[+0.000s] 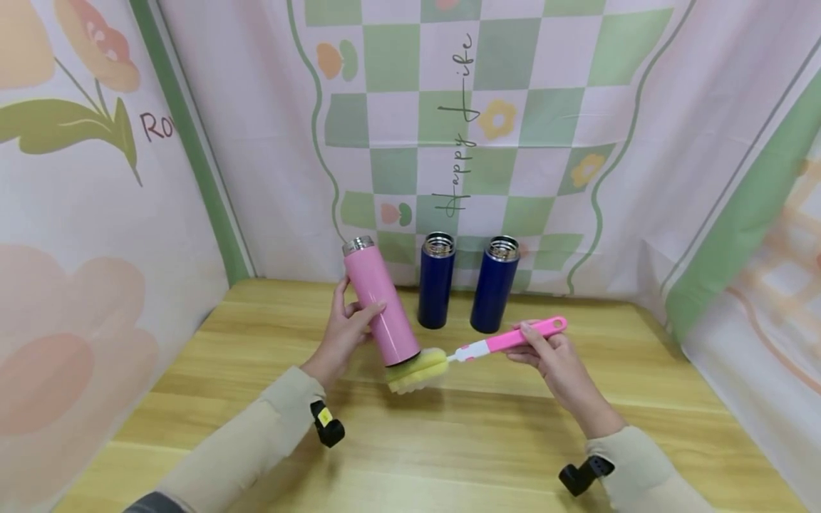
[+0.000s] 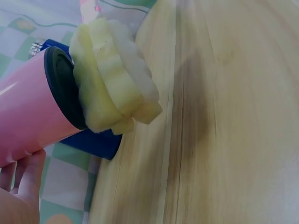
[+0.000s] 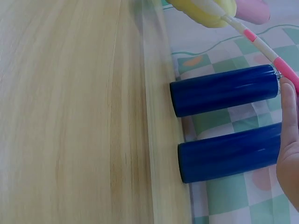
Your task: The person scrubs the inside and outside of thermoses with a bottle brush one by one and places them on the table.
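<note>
My left hand [image 1: 349, 328] grips a pink bottle [image 1: 383, 303] around its middle and holds it tilted, its open steel mouth up and to the left. In my right hand [image 1: 564, 363] is the pink-and-white handle of a bottle brush [image 1: 522, 336], pinched between thumb and fingers. The brush's yellow sponge head [image 1: 417, 370] is right at the bottle's dark base [image 2: 65, 88], as the left wrist view shows close up. In the right wrist view, my right thumb [image 3: 289, 112] lies along the handle.
Two dark blue bottles without lids, one on the left [image 1: 437, 281] and one on the right [image 1: 494, 285], stand at the back of the wooden table [image 1: 449, 456]. Behind them hangs a checked green-and-white cloth [image 1: 500, 64]. Printed cloth also borders both sides.
</note>
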Available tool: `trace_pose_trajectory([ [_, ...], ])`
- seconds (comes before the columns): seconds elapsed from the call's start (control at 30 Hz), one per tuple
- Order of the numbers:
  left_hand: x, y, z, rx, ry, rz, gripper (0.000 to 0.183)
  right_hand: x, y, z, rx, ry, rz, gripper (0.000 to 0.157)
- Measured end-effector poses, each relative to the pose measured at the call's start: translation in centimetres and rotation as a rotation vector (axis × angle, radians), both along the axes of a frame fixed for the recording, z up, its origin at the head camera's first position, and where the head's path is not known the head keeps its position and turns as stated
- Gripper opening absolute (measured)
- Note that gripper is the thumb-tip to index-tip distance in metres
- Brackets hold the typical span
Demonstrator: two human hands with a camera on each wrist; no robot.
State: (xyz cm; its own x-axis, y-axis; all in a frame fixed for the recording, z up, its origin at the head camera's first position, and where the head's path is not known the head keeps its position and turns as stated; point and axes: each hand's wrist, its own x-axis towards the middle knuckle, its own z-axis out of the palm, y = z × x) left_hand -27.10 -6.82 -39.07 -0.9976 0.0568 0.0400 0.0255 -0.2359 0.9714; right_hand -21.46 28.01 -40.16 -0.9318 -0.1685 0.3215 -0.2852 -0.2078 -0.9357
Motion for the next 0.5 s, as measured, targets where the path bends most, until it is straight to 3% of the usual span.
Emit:
trace_pose_trajectory([
  [0.23,-0.23,-0.30,-0.24,-0.062,0.046,0.009,0.095,0.24,0.60,0.32,-0.013,0.009,0.004,0.024],
  [0.5,-0.84,-0.67,-0.51,-0.238,0.107,0.063,0.102,0.34,0.69,0.66,0.039,-0.005,-0.052,0.021],
])
